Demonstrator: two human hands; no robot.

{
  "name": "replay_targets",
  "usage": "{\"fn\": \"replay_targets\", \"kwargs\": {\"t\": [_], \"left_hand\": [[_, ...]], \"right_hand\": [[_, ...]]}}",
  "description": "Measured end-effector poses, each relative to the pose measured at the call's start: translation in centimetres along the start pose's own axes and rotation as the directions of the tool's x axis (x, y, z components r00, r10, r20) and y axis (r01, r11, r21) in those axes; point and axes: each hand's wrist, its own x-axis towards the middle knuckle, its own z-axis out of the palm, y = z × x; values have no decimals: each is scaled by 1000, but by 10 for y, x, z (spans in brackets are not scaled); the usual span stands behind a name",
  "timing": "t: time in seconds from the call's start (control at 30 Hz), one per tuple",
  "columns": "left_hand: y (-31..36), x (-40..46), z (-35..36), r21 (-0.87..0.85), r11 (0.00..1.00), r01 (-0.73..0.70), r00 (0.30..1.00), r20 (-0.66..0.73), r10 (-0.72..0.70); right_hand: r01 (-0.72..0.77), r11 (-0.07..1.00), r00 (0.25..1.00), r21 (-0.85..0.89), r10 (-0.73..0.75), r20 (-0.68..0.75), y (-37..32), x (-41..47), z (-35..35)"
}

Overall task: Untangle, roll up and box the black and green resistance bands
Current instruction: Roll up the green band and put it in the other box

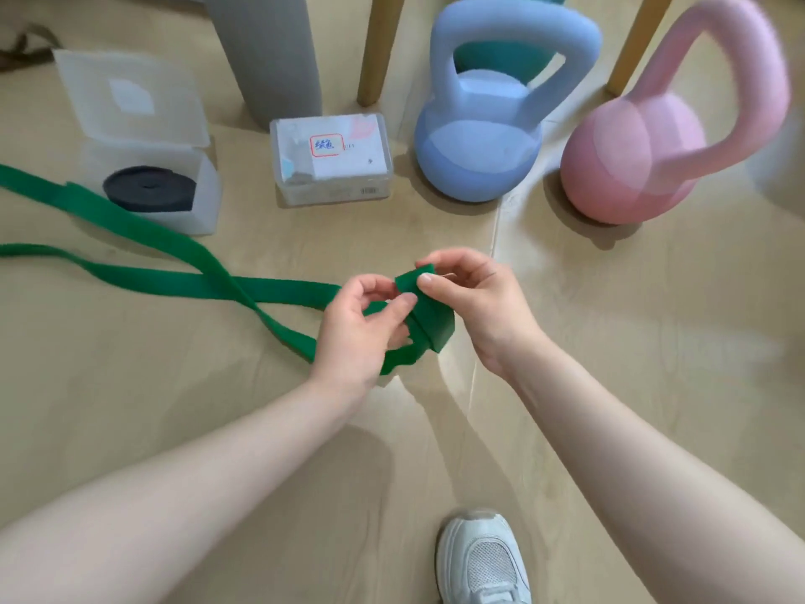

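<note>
The green resistance band (183,276) lies in two long crossing strands over the floor, running off the left edge. Its near end is folded over between my hands at the middle of the view. My left hand (361,324) pinches the fold from the left, and my right hand (475,298) pinches its upper tip between thumb and fingers. The black band (150,187) sits rolled into a flat coil inside an open clear plastic box (204,211) at the left, lid raised behind it. A second clear box (333,161), shut, carries a paper label.
A blue kettlebell (483,137) and a pink kettlebell (640,159) stand at the back right. A grey upright cylinder (268,58) and two wooden furniture legs (379,50) rise behind the boxes. A white sneaker (483,560) shows at the bottom edge.
</note>
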Motion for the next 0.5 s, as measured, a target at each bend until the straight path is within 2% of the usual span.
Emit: {"fn": "replay_targets", "kwargs": {"t": [0.07,0.17,0.23,0.33,0.5], "left_hand": [[26,0,-16,21,1000,-16,997,-72,17],[64,-6,-42,122,983,-136,978,-142,153],[81,-15,-56,131,975,-181,953,-221,207],[88,-26,-72,23,984,-176,925,-337,174],[84,-33,-87,-253,942,-220,916,-386,110]], "right_hand": [[16,1000,1000,-21,-15,23,-19,-1,20],[59,998,996,-29,-57,62,-44,-5,51],[75,996,993,-37,-72,92,-58,-8,75],[85,993,985,-84,-70,160,-71,-10,108],[197,958,963,-207,-149,226,-75,-11,138]]}}
